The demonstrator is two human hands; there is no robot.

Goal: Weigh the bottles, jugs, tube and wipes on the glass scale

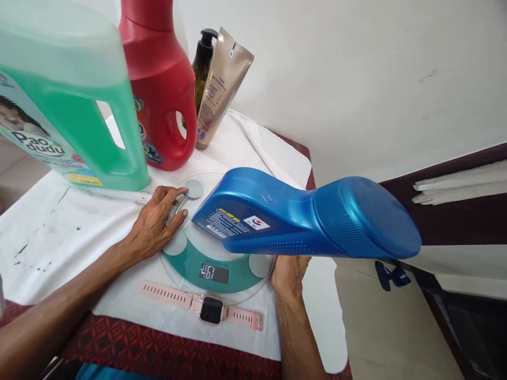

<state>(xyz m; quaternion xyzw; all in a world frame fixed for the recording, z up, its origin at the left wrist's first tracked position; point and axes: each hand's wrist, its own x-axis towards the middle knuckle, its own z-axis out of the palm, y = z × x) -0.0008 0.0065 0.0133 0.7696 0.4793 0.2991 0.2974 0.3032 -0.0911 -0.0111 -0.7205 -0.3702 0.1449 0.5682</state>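
A round glass scale point(212, 285) with a green band and a small lit display lies on a white cloth. On the scale stands a shiny blue bottle point(253, 211) with a ribbed cap, leaning toward the camera and to the right in view. My left hand point(154, 227) is at the scale's left edge, thumb and fingers around the rim. My right hand point(290, 274) is at the right edge, its fingers mostly hidden behind the bottle. A pink-strapped watch point(211, 309) lies flat along the scale's near edge.
A large jug of green liquid point(79, 116) and a red detergent bottle point(158, 84) stand at the back left. Behind them are a beige tube point(222, 87) and a dark pump bottle point(203, 58). A white wall point(356, 79) rises behind; slippers point(391, 275) lie on the floor at right.
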